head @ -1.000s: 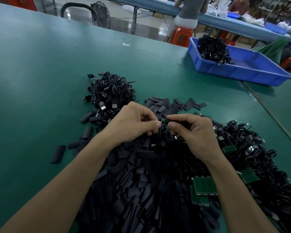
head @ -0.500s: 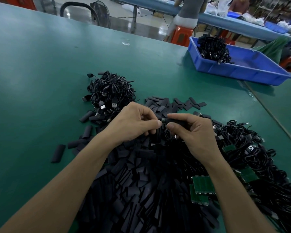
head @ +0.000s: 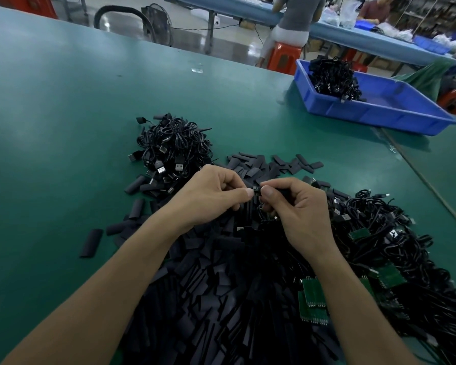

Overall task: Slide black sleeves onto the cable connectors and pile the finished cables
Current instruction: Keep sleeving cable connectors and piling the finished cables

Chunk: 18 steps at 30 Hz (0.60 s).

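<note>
My left hand [head: 211,196] and my right hand [head: 298,209] meet fingertip to fingertip above the heap of flat black sleeves [head: 221,299]. Between the thumbs sits a small black cable connector [head: 256,192]; the right hand pinches it with its thin cable looping down below. The left hand's fingers are closed on something black at the connector's end, seemingly a sleeve, though most of it is hidden. A pile of coiled black cables with sleeved USB plugs [head: 173,148] lies behind the left hand. A tangle of black cables with green circuit boards [head: 395,254] spreads to the right.
A blue plastic bin [head: 379,114] holding more black cables stands at the far right of the green table [head: 63,127]. Loose sleeves [head: 91,242] are scattered left of the heap. People sit at another bench beyond the table's far edge.
Hardly anything differs: both hands stay pinched together at the same spot, with only a tiny shift of the fingers around the connector.
</note>
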{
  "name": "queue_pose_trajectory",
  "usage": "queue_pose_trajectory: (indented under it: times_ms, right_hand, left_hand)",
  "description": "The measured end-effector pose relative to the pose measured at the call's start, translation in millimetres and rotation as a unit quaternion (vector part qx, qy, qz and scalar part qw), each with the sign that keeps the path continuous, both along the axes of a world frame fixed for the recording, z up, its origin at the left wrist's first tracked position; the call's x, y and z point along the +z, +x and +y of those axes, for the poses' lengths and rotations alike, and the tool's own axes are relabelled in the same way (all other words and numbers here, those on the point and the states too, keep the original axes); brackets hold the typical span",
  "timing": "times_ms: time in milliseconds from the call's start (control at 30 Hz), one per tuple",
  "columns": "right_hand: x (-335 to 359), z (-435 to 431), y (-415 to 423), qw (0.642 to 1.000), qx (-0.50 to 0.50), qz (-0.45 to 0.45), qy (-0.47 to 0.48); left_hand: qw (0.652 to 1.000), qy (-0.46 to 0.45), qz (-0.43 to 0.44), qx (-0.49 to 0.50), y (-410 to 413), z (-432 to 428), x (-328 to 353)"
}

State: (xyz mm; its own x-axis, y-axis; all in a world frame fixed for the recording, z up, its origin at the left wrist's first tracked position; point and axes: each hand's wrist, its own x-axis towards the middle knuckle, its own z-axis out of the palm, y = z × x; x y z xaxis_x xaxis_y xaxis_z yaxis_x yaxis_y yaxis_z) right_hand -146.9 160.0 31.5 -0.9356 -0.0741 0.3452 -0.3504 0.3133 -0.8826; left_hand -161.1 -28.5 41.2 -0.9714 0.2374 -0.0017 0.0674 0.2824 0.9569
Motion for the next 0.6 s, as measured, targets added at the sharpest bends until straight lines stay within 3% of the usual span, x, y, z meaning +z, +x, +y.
queue_pose_trajectory:
  times_ms: [600]
  right_hand:
    - [3.1, -1.5, 2.2, 1.0, 0.025, -0.013, -0.01]
  left_hand:
    - [0.999, 0.031, -0.014, -0.033, 0.6, 0.0, -3.6]
